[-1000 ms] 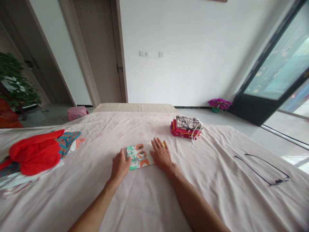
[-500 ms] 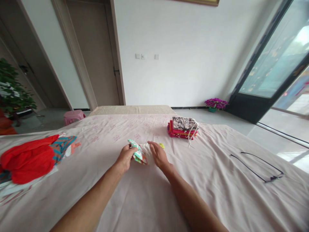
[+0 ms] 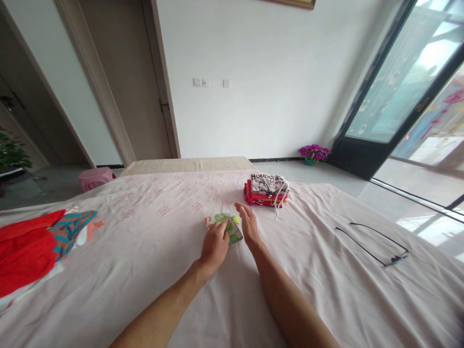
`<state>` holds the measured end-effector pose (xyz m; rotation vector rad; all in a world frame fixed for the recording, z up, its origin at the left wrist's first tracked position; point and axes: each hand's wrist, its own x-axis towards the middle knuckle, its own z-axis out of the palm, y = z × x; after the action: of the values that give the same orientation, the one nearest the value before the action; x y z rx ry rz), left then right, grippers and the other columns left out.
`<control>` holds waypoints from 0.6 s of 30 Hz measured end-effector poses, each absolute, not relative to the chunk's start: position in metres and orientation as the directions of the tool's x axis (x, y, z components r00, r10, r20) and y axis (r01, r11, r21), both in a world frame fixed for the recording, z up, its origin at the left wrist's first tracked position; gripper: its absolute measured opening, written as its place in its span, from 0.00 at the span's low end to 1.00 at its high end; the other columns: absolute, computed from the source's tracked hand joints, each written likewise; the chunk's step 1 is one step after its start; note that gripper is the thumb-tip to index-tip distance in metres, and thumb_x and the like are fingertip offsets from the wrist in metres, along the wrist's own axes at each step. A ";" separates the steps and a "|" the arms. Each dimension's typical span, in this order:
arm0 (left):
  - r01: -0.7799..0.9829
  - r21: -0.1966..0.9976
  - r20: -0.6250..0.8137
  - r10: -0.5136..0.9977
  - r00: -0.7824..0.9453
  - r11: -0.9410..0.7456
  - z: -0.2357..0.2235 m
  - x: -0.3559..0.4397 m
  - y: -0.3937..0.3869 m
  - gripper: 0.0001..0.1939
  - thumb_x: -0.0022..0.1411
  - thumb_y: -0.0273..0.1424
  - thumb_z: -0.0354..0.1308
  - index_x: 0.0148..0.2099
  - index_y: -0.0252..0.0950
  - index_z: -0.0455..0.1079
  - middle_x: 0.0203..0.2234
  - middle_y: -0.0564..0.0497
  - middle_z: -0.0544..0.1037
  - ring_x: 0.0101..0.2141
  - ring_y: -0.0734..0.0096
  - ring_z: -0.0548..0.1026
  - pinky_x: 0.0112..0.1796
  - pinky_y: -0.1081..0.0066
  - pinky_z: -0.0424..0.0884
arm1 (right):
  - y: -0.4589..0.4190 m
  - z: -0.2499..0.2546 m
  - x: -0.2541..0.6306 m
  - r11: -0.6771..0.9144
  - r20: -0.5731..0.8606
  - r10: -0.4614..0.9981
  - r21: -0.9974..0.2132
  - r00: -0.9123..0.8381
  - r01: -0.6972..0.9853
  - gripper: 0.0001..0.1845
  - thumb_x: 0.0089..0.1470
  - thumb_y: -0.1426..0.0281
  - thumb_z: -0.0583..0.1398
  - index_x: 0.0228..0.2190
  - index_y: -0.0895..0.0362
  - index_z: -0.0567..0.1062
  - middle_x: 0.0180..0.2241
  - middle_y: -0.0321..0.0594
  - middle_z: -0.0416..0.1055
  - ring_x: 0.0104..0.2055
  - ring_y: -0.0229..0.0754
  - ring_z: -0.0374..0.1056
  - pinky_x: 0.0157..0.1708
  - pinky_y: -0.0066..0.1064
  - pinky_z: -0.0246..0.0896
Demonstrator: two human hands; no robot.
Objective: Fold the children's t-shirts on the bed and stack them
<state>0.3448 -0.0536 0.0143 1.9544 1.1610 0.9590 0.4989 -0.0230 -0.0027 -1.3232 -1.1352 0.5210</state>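
Note:
A small folded cloth [image 3: 227,225] with a green, orange and white print lies on the pale pink bed sheet [image 3: 152,270]. My left hand [image 3: 214,245] rests on its near left part, fingers curled over the cloth. My right hand [image 3: 249,224] stands on edge against the cloth's right side, fingers stretched out together. Both forearms reach in from the bottom of the view.
A stack of folded cloths [image 3: 266,189] with a black-and-white printed one on top and a white cord sits just beyond my right hand. A heap of red and striped clothes [image 3: 34,244] lies at the far left. A black cord [image 3: 373,241] lies at the right.
The cloth has been folded over to the right and laid flat. My left hand moved right with it, and my right hand shifted to its right edge. The view has turned right.

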 end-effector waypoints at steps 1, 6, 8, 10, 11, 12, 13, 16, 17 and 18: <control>0.505 0.710 0.326 0.865 0.383 -0.491 0.008 0.340 -0.056 0.21 0.63 0.27 0.52 0.57 0.35 0.69 0.57 0.40 0.72 0.61 0.55 0.64 0.63 0.50 0.54 | -0.024 -0.003 0.497 0.248 0.371 0.860 -0.904 0.350 0.348 0.29 0.64 0.54 0.46 0.51 0.57 0.76 0.53 0.47 0.73 0.56 0.48 0.68 0.54 0.41 0.63; 0.614 0.444 0.358 0.758 0.546 -0.652 -0.017 0.321 -0.051 0.26 0.65 0.35 0.52 0.63 0.32 0.64 0.62 0.39 0.67 0.64 0.50 0.59 0.63 0.46 0.54 | -0.030 -0.010 0.490 0.200 0.312 0.950 -0.591 -0.008 0.781 0.23 0.65 0.64 0.49 0.57 0.55 0.71 0.58 0.45 0.69 0.64 0.47 0.59 0.62 0.43 0.52; 0.586 0.577 0.326 0.818 0.474 -0.569 -0.014 0.316 -0.038 0.23 0.65 0.31 0.49 0.60 0.34 0.68 0.59 0.42 0.71 0.60 0.58 0.66 0.61 0.56 0.61 | -0.032 -0.013 0.491 0.151 0.299 0.954 -0.469 -0.004 0.870 0.24 0.64 0.66 0.52 0.59 0.55 0.68 0.60 0.45 0.67 0.66 0.48 0.56 0.63 0.43 0.50; 0.557 0.723 0.268 0.909 0.318 -0.408 -0.006 0.312 -0.020 0.21 0.62 0.27 0.50 0.56 0.35 0.71 0.55 0.43 0.75 0.57 0.63 0.70 0.59 0.62 0.63 | -0.031 -0.015 0.495 0.097 0.312 0.948 -0.465 0.060 0.880 0.23 0.63 0.66 0.53 0.58 0.56 0.70 0.57 0.46 0.70 0.62 0.48 0.61 0.61 0.40 0.54; 0.542 0.771 0.235 0.941 0.244 -0.333 -0.002 0.311 -0.011 0.21 0.60 0.27 0.51 0.55 0.35 0.71 0.54 0.42 0.75 0.56 0.63 0.70 0.59 0.63 0.62 | -0.030 -0.015 0.498 0.068 0.322 0.941 -0.489 0.108 0.870 0.22 0.63 0.66 0.52 0.56 0.56 0.72 0.55 0.46 0.72 0.59 0.48 0.65 0.58 0.39 0.57; 0.531 0.801 0.203 0.960 0.194 -0.277 0.002 0.311 -0.002 0.21 0.58 0.27 0.54 0.55 0.34 0.71 0.54 0.41 0.74 0.57 0.61 0.70 0.59 0.63 0.61 | -0.029 -0.015 0.501 0.038 0.332 0.929 -0.519 0.161 0.854 0.22 0.63 0.66 0.52 0.54 0.56 0.73 0.52 0.47 0.74 0.56 0.47 0.68 0.56 0.38 0.59; 0.522 0.819 0.172 0.970 0.172 -0.238 0.005 0.311 0.007 0.22 0.55 0.28 0.57 0.54 0.34 0.71 0.54 0.40 0.74 0.57 0.59 0.69 0.58 0.62 0.61 | -0.028 -0.016 0.505 0.013 0.342 0.915 -0.552 0.212 0.834 0.21 0.64 0.65 0.51 0.52 0.57 0.75 0.50 0.47 0.75 0.54 0.47 0.69 0.55 0.37 0.60; 0.485 0.862 0.053 0.979 0.199 -0.146 0.009 0.314 0.028 0.23 0.45 0.30 0.65 0.47 0.33 0.73 0.45 0.41 0.79 0.53 0.55 0.72 0.52 0.64 0.66 | -0.025 -0.018 0.514 -0.008 0.367 0.878 -0.630 0.307 0.776 0.22 0.64 0.65 0.48 0.50 0.57 0.76 0.47 0.48 0.77 0.51 0.46 0.71 0.53 0.36 0.62; 0.461 0.881 0.003 0.974 0.225 -0.109 0.010 0.315 0.031 0.22 0.42 0.30 0.67 0.43 0.33 0.73 0.40 0.43 0.81 0.50 0.54 0.74 0.48 0.65 0.68 | -0.025 -0.019 0.515 -0.001 0.371 0.873 -0.647 0.316 0.762 0.22 0.64 0.65 0.48 0.49 0.57 0.77 0.47 0.47 0.77 0.51 0.46 0.71 0.53 0.36 0.62; 0.432 0.899 -0.048 0.965 0.257 -0.070 0.010 0.315 0.034 0.19 0.40 0.30 0.68 0.39 0.33 0.74 0.35 0.44 0.81 0.46 0.54 0.76 0.44 0.67 0.70 | -0.025 -0.021 0.517 0.007 0.374 0.870 -0.661 0.320 0.751 0.22 0.63 0.65 0.48 0.49 0.57 0.77 0.47 0.47 0.77 0.50 0.45 0.71 0.53 0.35 0.63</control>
<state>0.3152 0.0339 0.0101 1.6535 1.3109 0.7655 0.5167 -0.0247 -0.0206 -1.7633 -1.4554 0.1834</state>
